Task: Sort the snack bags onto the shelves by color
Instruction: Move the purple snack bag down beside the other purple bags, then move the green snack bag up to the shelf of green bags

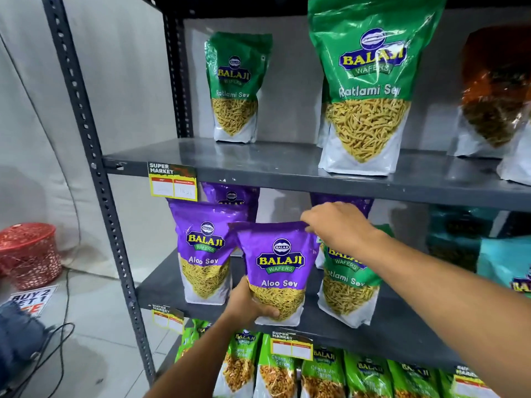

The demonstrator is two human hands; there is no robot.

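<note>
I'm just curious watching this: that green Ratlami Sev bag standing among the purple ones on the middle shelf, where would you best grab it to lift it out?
Probably by its top edge, from the front. The green Ratlami Sev bag stands upright, and the right hand already hovers over that top, while the purple Aloo Sev bag crowds its left side.

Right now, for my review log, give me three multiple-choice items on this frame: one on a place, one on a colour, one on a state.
1. Where is the green Ratlami Sev bag that sits among purple bags?
A. top shelf
B. middle shelf
C. floor

2. What colour is the bag held in both hands?
A. purple
B. orange
C. teal

3. How is that held bag standing?
A. lying flat
B. upside down
C. upright

Answers:
1 B, it stands on the middle shelf.
2 A, its Aloo Sev front is purple.
3 C, the left hand grips its lower side and the right hand its top edge.
</note>
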